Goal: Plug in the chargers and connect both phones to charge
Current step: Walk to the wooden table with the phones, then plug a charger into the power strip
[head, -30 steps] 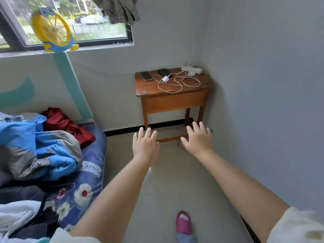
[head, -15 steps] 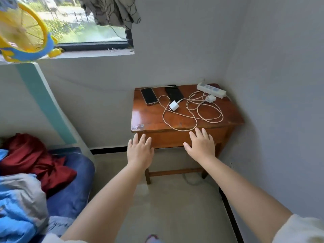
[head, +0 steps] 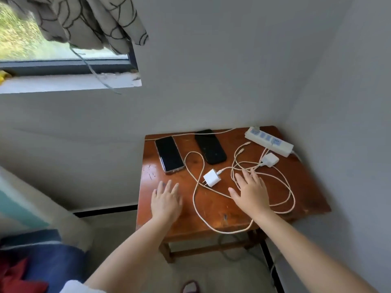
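Both hands splayed, empty: left hand [head: 166,202] near phones [head: 170,153], right hand [head: 251,192] seemingly over tangled cables [head: 283,182].

Grey walls [head: 211,60], daylit window [head: 63,53], patterned curtain [head: 91,20], wooden corner table [head: 306,199]

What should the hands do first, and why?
Probably the right hand should pick up the near charger. It lies unplugged, prongs showing, just left of that open hand, and the power strip at the table's back right corner has free sockets. Neither phone looks connected yet.
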`<state>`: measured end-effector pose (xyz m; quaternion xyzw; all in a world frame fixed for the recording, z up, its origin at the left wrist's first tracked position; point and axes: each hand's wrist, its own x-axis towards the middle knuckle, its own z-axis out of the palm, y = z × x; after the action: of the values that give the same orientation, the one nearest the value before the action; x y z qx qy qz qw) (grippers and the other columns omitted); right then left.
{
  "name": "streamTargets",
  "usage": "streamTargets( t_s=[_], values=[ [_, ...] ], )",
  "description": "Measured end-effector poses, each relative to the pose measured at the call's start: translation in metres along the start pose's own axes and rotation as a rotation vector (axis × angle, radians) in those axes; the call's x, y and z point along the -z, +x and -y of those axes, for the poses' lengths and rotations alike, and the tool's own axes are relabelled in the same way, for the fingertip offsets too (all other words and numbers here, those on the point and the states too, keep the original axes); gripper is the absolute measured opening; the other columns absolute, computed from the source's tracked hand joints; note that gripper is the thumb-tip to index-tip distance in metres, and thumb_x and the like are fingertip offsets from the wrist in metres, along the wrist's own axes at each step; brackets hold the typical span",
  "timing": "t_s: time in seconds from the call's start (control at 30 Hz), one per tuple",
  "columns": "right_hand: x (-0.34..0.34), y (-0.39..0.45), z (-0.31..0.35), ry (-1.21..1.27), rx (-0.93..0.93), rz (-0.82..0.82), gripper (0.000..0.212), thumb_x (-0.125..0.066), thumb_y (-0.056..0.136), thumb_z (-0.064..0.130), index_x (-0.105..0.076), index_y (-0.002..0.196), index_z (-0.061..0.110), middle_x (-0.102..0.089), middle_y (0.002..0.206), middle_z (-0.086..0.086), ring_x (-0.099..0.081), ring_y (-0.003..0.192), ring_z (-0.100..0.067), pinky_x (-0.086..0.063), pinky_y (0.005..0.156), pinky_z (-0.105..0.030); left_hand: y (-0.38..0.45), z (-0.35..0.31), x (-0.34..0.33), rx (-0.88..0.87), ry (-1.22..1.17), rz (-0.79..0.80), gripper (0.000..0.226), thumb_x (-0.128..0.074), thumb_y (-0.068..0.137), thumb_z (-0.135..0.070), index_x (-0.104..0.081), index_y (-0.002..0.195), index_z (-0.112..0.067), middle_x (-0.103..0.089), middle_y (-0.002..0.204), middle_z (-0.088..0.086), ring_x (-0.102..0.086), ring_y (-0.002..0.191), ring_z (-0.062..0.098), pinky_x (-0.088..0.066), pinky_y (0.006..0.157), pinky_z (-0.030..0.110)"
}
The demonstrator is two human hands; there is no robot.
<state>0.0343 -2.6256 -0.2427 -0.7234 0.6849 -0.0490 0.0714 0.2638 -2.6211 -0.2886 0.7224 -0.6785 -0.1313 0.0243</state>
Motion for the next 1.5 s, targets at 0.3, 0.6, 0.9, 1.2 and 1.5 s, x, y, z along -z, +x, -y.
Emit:
streamTargets(
  t_s=[0.3,0.6,0.9,1.2,1.5],
  values=[
    [-0.017,0.076,-0.009,0.105,0.147,0.081,0.047,-0.048,0.092,0.034,-0.043,0.134,0.015,-0.042,0.144,-0.007,-0.026,0.138,-0.025,-0.021,0.114,-0.041,0.028,0.008,-0.037,0.109,-0.052,-0.023,0.051,-0.027,0.093,-0.044,-0.021,0.141,-0.028,-0.017,0.154,0.002,-0.005,0.142,0.023,-0.003,0.115,0.040],
    [-0.032,0.102,-0.001,0.071,0.512,0.320,0.062,-0.058,0.085,0.045,-0.034,0.138,0.024,-0.037,0.147,0.000,-0.035,0.132,-0.020,-0.033,0.107,-0.036,0.029,0.007,-0.039,0.139,-0.055,-0.096,0.047,-0.034,0.093,-0.042,-0.031,0.137,-0.025,-0.026,0.151,0.003,-0.011,0.142,0.022,0.001,0.114,0.037],
    [-0.044,0.104,-0.015,0.197,0.523,0.342,0.057,-0.064,0.085,0.024,-0.039,0.136,0.021,-0.051,0.132,-0.002,-0.048,0.118,-0.017,-0.046,0.089,-0.024,0.027,0.004,-0.038,0.152,-0.073,-0.131,0.054,-0.026,0.087,-0.047,-0.035,0.136,-0.025,-0.029,0.149,0.003,-0.014,0.141,0.023,0.004,0.110,0.033],
    [-0.012,0.116,-0.039,0.271,0.466,0.134,0.053,-0.074,0.076,0.021,-0.055,0.123,0.009,-0.062,0.120,-0.012,-0.055,0.112,-0.026,-0.047,0.087,-0.031,0.042,-0.024,-0.022,-0.007,-0.085,-0.128,0.037,-0.040,0.093,-0.031,-0.051,0.126,-0.015,-0.047,0.137,0.014,-0.035,0.131,0.036,-0.015,0.107,0.049],
    [0.069,0.165,-0.130,0.368,0.148,-0.183,0.047,-0.075,0.073,0.007,-0.058,0.117,0.000,-0.063,0.116,-0.021,-0.057,0.107,-0.036,-0.039,0.084,-0.031,0.143,-0.121,-0.016,-0.334,-0.086,-0.077,0.047,-0.032,0.095,-0.036,-0.022,0.140,-0.027,-0.013,0.154,-0.001,0.004,0.142,0.016,0.009,0.108,0.031]
  ],
)
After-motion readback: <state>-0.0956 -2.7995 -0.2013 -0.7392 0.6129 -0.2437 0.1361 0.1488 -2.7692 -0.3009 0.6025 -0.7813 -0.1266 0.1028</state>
